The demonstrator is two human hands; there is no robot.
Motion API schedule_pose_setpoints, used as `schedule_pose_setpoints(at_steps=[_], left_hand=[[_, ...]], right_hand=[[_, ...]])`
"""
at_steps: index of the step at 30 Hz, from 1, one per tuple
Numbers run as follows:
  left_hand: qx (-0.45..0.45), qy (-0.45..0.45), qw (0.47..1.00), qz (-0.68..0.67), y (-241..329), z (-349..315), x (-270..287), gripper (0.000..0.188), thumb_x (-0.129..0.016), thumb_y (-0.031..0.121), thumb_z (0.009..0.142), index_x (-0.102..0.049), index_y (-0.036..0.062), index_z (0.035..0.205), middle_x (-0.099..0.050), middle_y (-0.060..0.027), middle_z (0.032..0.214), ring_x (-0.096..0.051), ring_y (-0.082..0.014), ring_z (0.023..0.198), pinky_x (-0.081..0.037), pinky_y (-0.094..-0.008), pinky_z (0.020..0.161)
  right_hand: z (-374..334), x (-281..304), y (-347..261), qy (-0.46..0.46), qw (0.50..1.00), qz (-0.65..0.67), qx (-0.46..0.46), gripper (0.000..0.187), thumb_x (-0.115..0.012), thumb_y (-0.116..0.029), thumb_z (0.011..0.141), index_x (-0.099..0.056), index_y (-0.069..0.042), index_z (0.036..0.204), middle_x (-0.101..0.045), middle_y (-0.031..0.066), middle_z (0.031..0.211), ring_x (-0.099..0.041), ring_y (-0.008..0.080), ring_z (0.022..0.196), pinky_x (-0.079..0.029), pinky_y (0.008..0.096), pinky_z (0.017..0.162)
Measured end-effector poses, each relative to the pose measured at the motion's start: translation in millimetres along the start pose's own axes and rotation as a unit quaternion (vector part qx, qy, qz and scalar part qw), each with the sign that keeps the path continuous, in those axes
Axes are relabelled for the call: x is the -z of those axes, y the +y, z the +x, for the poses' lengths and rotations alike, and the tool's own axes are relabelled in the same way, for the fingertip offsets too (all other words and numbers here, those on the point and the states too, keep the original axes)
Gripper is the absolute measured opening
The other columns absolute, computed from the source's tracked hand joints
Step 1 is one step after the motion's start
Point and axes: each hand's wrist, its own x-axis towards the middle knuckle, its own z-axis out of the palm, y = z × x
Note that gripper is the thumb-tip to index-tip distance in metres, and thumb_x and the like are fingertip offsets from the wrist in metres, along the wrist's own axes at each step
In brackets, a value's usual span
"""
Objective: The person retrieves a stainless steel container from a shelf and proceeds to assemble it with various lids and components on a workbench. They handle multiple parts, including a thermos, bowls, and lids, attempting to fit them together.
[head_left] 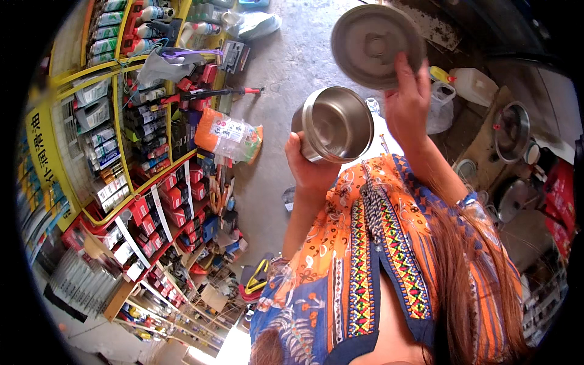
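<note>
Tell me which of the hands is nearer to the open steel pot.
Left: the left hand grips the steel pot at its side; the right hand is apart to its right, holding a round lid.

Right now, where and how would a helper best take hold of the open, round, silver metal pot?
The silver metal pot is probably best pinched at the right part of its rim, from the person's right, thumb inside. Its open mouth leans that way, that rim is uncovered, and the left hand holds the left side.
</note>
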Motion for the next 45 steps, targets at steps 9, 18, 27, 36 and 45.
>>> schedule_pose_setpoints(at_steps=[9,18,27,36,45], left_hand=[[0.069,-0.044,0.987,-0.138,-2.1,14.4,-14.0,0.075,-0.044,0.060,0.087,-0.037,0.0141,0.146,-0.044,-0.0099,0.144,-0.040,-0.0293,0.135,-0.029,-0.0523,0.112],[0.167,-0.073,0.981,-0.062,3.0,5.2,-39.0,0.069,-0.038,0.052,0.090,-0.040,0.0064,0.142,-0.044,-0.0155,0.142,-0.043,-0.0315,0.133,-0.035,-0.0501,0.110],[0.170,-0.145,0.975,0.004,8.0,1.2,-62.8,0.065,-0.039,0.050,0.092,-0.043,0.0043,0.138,-0.050,-0.0156,0.136,-0.048,-0.0291,0.128,-0.039,-0.0467,0.108],[0.102,-0.442,0.889,-0.058,0.2,17.7,-78.6,0.069,-0.073,0.022,0.084,-0.030,0.0060,0.135,-0.051,-0.0139,0.132,-0.052,-0.0229,0.122,-0.047,-0.0408,0.100],[0.081,-0.333,0.936,0.080,14.6,37.0,-76.8,0.057,-0.041,0.040,0.097,-0.034,0.0065,0.142,-0.048,-0.0140,0.136,-0.049,-0.0241,0.126,-0.044,-0.0431,0.103]], right_hand=[[-13.9,28.7,-19.0,-0.423,0.814,-0.186,0.353,0.047,-0.085,-0.014,0.065,-0.048,-0.009,0.094,-0.057,0.0137,0.129,-0.054,0.0367,0.122,-0.048,0.0437,0.097],[-2.3,55.7,-53.9,-0.431,0.734,-0.315,0.420,0.098,-0.087,-0.044,0.056,-0.046,-0.016,0.140,-0.040,0.0147,0.142,-0.043,0.0382,0.122,-0.036,0.0496,0.103],[-5.6,72.6,-48.7,-0.401,0.767,-0.214,0.453,0.107,-0.082,-0.046,0.062,-0.031,-0.007,0.147,-0.034,0.0234,0.147,-0.039,0.0437,0.129,-0.033,0.0540,0.106],[-0.7,89.2,-49.9,-0.320,0.737,-0.247,0.541,0.096,-0.075,-0.052,0.068,-0.038,-0.007,0.144,-0.032,0.0231,0.147,-0.037,0.0439,0.129,-0.032,0.0548,0.106],[-1.4,89.5,-85.2,-0.367,0.703,-0.344,0.503,0.121,-0.085,-0.049,0.059,-0.019,-0.008,0.152,-0.023,0.0200,0.154,-0.025,0.0400,0.142,-0.025,0.0543,0.115]])
